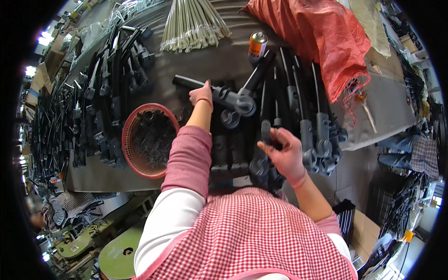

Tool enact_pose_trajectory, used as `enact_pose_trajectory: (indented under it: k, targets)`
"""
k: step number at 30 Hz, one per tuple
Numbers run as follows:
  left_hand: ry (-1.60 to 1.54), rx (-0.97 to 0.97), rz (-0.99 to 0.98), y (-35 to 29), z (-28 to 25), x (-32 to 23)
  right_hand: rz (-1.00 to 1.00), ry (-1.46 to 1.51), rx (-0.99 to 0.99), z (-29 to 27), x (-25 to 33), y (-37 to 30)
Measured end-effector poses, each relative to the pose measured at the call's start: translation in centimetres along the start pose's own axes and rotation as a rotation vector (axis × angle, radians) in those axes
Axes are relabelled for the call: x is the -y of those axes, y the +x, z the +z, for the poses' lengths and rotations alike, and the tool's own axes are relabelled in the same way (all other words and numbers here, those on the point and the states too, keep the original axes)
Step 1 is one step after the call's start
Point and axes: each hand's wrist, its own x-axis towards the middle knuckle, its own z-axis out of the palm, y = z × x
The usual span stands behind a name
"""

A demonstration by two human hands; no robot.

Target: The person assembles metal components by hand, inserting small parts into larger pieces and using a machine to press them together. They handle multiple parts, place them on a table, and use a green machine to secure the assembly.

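Note:
My left hand [202, 94] is closed round a black tube with a grey plastic joint [228, 99]; the tube's end juts out past my fingers to the left. The round joint lies against another black tube with a bright rod [252, 79]. Lower and to the right, my right hand [287, 154] pinches a small dark grey plastic piece [266, 132] between thumb and fingers, apart from the left hand's tube. Around and below the hands lie several more black tubes with grey joints [306, 135]. A red plastic basket [127, 161] of small black parts stands left of my left forearm.
A spray can [257, 45] stands at the back. Behind it lie a bundle of pale rods in clear wrap [191, 25] and a red woven sack [317, 37]. Many black tube assemblies [100, 107] pile up on the left. Another person's legs [396, 151] show at far right.

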Motion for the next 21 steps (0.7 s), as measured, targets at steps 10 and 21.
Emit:
enact_pose_trajectory:
  k: [10, 21]
  targets:
    - [-1.010, 0.530, 0.114, -9.1, -10.6, 1.4, 0.669, 0.845, 0.518, -11.7, -1.6, 2.2]
    - [-1.128, 0.201, -0.099, -40.3, -27.1, 26.1, 1.498, 0.426, 1.027, -4.3, 2.0, -17.4]
